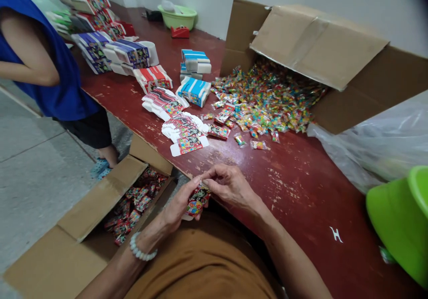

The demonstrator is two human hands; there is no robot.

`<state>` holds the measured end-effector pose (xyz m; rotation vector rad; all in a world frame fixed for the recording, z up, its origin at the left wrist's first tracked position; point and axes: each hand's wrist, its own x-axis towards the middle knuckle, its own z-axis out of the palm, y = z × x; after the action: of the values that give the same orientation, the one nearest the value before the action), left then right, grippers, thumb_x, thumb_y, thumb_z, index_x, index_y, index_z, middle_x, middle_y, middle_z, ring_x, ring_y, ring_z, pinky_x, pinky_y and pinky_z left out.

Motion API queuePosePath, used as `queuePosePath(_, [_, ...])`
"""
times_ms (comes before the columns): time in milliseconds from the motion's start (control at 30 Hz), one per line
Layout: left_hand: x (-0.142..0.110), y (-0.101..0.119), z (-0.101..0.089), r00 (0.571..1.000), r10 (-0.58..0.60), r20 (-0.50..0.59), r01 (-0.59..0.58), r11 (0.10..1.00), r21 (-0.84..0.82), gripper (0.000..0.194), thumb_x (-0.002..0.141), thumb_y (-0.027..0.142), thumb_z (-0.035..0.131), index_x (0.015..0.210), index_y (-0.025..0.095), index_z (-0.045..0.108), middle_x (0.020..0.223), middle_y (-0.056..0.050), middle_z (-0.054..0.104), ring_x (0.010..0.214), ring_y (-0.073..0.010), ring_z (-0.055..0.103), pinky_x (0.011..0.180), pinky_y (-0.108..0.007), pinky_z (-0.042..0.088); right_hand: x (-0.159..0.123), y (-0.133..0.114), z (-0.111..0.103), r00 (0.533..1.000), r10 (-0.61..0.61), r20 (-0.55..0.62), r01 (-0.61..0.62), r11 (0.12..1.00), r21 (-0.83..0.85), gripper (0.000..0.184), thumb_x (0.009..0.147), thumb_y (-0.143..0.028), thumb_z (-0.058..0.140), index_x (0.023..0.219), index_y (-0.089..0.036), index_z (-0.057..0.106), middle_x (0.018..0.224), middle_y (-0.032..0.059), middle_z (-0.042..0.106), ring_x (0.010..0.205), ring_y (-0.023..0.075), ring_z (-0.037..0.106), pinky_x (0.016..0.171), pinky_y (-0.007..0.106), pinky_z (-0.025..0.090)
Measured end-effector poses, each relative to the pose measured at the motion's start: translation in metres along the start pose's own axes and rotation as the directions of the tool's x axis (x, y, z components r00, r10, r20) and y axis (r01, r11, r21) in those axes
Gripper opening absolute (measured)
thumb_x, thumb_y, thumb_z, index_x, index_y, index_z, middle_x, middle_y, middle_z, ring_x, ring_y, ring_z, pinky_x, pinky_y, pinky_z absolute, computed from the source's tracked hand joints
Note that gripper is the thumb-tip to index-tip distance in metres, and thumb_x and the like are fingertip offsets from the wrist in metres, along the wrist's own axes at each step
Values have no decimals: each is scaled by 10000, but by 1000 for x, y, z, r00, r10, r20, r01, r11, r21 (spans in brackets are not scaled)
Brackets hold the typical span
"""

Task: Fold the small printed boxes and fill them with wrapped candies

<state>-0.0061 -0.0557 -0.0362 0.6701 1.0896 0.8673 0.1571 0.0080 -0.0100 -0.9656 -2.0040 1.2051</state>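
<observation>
open: bench (pixel 290 187) near edge, between candy (pixel 267 107) and bucket (pixel 391 218) | blocked: far edge, carton (pixel 310 44); left, packets (pixel 189 134)

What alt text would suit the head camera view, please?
A person's left hand and right hand hold a small printed box at the edge of a worn red table. Beyond lie fanned flat cartons and colourful wrapped pieces spilling from a cardboard box; an open carton of small packs sits lower left, near a person in blue.

The worn red bench (pixel 284 192) is stretching across the frame, carrying loose wrapped candies (pixel 267 107) and the big open carton (pixel 314 44) upper right, flattened boxes (pixel 185 131) centre.
</observation>
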Motion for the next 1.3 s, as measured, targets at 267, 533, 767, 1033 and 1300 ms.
queuePosePath(267, [1,2,5,995,-93,19,95,984,-150,556,829,688,549,853,142,653,616,-32,642,418,-126,553,388,-225,446,-7,1,6,997,71,32,-76,981,177,108,885,-268,621,862,-198,700,820,19,671,690,125,607,628,242,483])
queuePosePath(533, [2,-2,8,998,-64,17,66,985,-160,600,795,711,583,882,127,688,635,-38,641,445,-123,553,409,-223,454,-19,5,23,944,327,44,-285,743,606,246,797,-399,740,891,-175,701,768,8,678,533,103,582,518,244,486])
queuePosePath(767, [-2,2,10,998,14,66,-4,990,-140,559,859,577,569,1256,184,592,662,-10,645,508,-146,560,433,-231,471,-20,3,13,931,364,36,-323,773,546,248,815,-408,731,862,-165,710,727,14,703,573,114,599,558,244,483])
queuePosePath(1033, [-3,0,13,997,-54,52,65,966,-251,582,832,510,613,1303,181,518,686,-14,661,537,-186,630,440,-286,541,-23,1,14,920,388,61,-351,744,568,227,821,-397,699,842,-173,661,730,-10,681,507,92,562,506,231,458])
queuePosePath(1300, [-9,-11,16,995,-87,46,96,955,-282,602,873,533,586,1379,229,469,715,-4,677,503,-172,627,457,-280,536,-24,4,20,940,341,-30,-309,883,352,145,804,-313,651,766,-173,639,696,-16,665,517,84,531,503,207,433])
